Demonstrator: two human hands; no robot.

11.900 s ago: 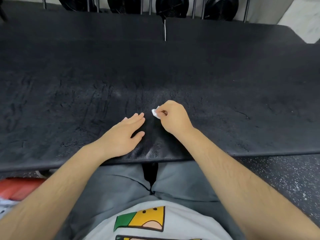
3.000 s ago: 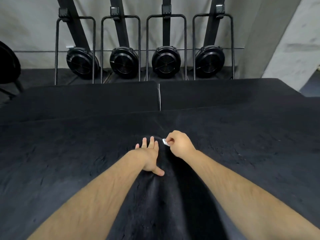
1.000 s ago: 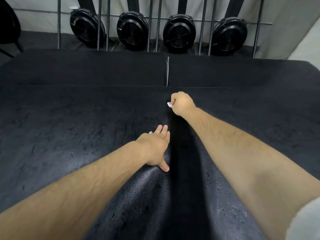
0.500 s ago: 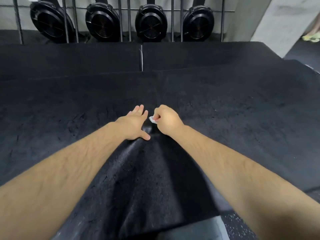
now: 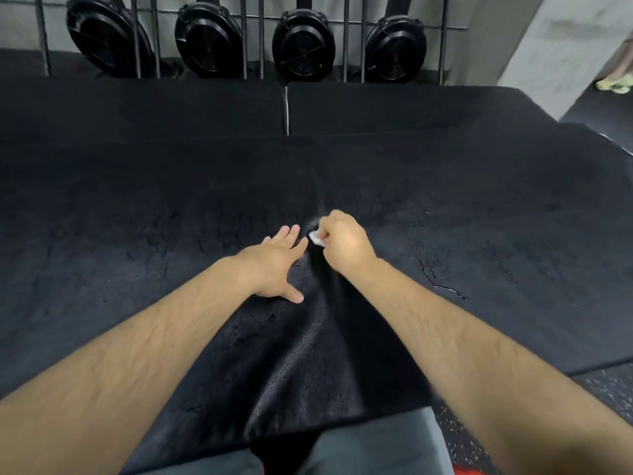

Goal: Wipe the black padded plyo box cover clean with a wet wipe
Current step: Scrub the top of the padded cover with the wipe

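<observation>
left hand (image 5: 277, 262): flat on the plyo box cover (image 5: 137, 234), fingers straight, pressing it down
right hand (image 5: 344, 246): clenched round the wet wipe (image 5: 315, 238), just beside the left fingertips
wet wipe: small white wad against the cover, mid-surface
background: four black fan wheels (image 5: 301, 46) along the wall

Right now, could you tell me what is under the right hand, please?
A corner of the wipe shows at the curled fingers of the right hand, over the cover. The rest of the wipe is hidden in the fist.
</observation>
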